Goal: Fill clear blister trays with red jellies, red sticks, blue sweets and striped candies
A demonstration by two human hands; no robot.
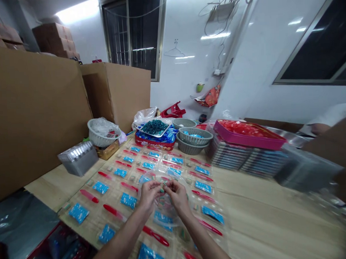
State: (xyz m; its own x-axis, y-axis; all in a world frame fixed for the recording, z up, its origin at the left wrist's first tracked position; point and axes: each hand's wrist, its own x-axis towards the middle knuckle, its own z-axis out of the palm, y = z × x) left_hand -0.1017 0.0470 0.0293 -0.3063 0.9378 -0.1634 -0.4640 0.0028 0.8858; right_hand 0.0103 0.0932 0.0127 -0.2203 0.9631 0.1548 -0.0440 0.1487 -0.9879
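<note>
My left hand (149, 194) and my right hand (177, 195) meet over the middle of the table, fingertips pinched together on a small pale green piece (162, 189). A clear plastic bag (165, 206) of small pieces hangs under the hands. Beneath them lie clear blister trays (113, 197) in rows, filled with blue packets (129, 200) and red handled tools (114, 212).
Grey baskets (194, 139) and a tray of dark teal beads (154, 127) stand at the back. A pink tray (248, 135) tops a stack of filled packs on the right. Large cardboard boxes (34, 112) wall the left. Another person's arm (322, 127) shows far right.
</note>
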